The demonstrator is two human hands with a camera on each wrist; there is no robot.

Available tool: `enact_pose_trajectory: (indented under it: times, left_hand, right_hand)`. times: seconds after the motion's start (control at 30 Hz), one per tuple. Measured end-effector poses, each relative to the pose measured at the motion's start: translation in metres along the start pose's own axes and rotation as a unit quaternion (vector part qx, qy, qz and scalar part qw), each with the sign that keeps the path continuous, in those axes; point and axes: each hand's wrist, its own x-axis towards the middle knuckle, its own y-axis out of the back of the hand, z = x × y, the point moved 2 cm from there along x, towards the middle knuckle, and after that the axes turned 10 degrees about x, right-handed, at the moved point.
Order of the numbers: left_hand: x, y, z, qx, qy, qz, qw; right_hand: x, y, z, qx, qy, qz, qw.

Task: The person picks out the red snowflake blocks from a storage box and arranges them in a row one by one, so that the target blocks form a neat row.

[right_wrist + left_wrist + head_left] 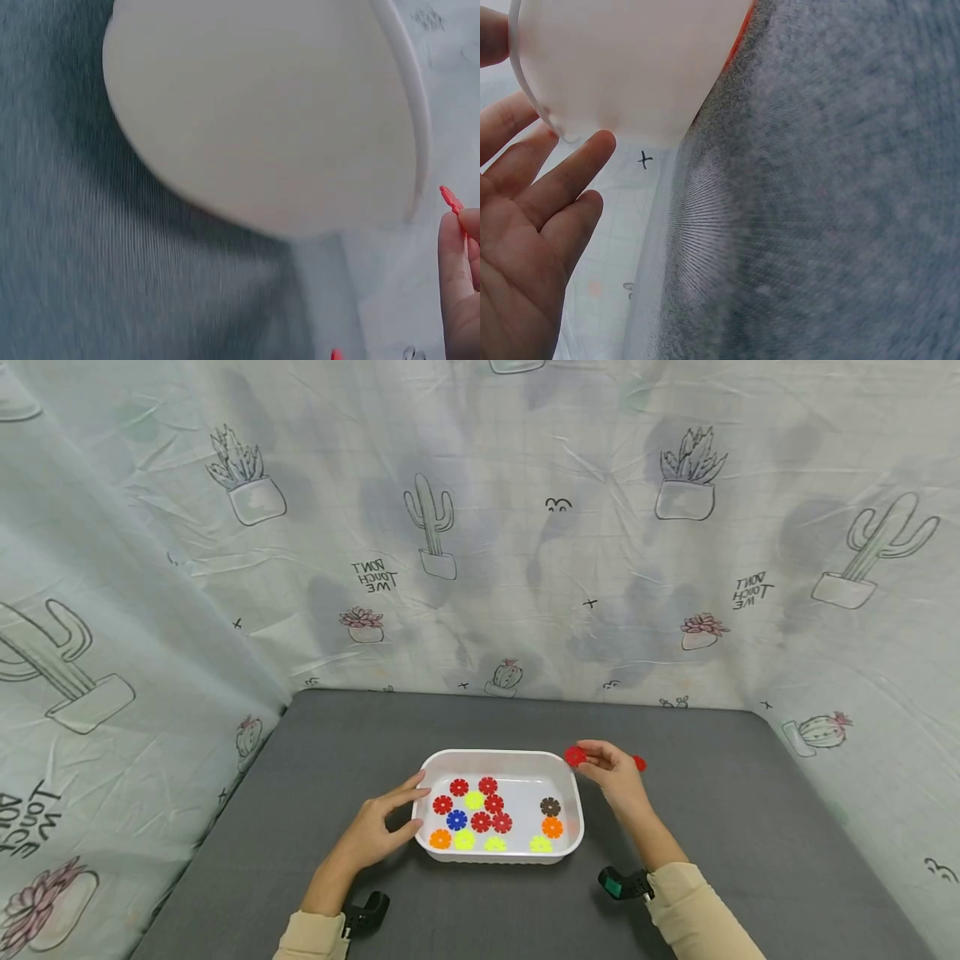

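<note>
A white plastic tray [498, 857] stands on the grey table with several notched plastic discs lying in it. My left hand [382, 827] rests at its left end, fingers spread and fingertips at the rim; in the left wrist view the tray's outer wall [622, 67] rises beside these fingers. Just past the right back corner, my right hand [617, 777] pinches a red notched disc [575, 756] between thumb and fingers, close over the rim. The right wrist view shows the same disc [451, 199] edge-on. Partly hidden behind the right hand is another red disc [639, 762].
Red discs [481, 822] cluster left of the tray's middle, among yellow discs [464, 839], a blue disc [457, 820] and an orange disc [440, 839]. A brown disc [551, 807] lies toward the right end. Behind the grey table [360, 727] hangs a cactus-print cloth [480, 568].
</note>
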Motion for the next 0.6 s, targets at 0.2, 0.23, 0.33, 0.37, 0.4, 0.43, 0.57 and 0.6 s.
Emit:
enact_pose_trajectory:
  times: [0.2, 0.23, 0.33, 0.37, 0.4, 0.43, 0.57, 0.6]
  left_hand:
    - [0.0, -0.001, 0.0, -0.001, 0.008, -0.005, 1.0]
    - [0.0, -0.002, 0.0, -0.003, 0.011, -0.006, 0.9999]
    - [0.001, 0.001, 0.007, -0.001, 0.009, -0.004, 1.0]
    - [0.001, 0.003, 0.011, -0.002, 0.006, -0.003, 1.0]
    - [0.002, 0.006, 0.015, -0.002, 0.004, -0.003, 1.0]
    - [0.002, 0.008, 0.019, -0.003, 0.003, -0.003, 1.0]
    - [0.003, 0.018, 0.031, -0.011, 0.007, -0.006, 0.9999]
    - [0.002, 0.019, 0.032, -0.013, 0.008, -0.007, 0.9999]
  right_hand:
    - [0.007, 0.03, 0.014, 0.025, -0.007, 0.042, 0.999]
    - [0.007, 0.036, 0.016, 0.028, -0.012, 0.048, 0.998]
    - [0.01, 0.054, 0.021, 0.037, -0.031, 0.07, 0.996]
    - [0.011, 0.061, 0.023, 0.045, -0.04, 0.077, 0.995]
    - [0.011, 0.067, 0.024, 0.056, -0.05, 0.083, 0.994]
    - [0.012, 0.073, 0.026, 0.07, -0.058, 0.088, 0.992]
    - [0.013, 0.093, 0.034, 0.122, -0.084, 0.112, 0.983]
    - [0.014, 0.097, 0.036, 0.131, -0.086, 0.118, 0.981]
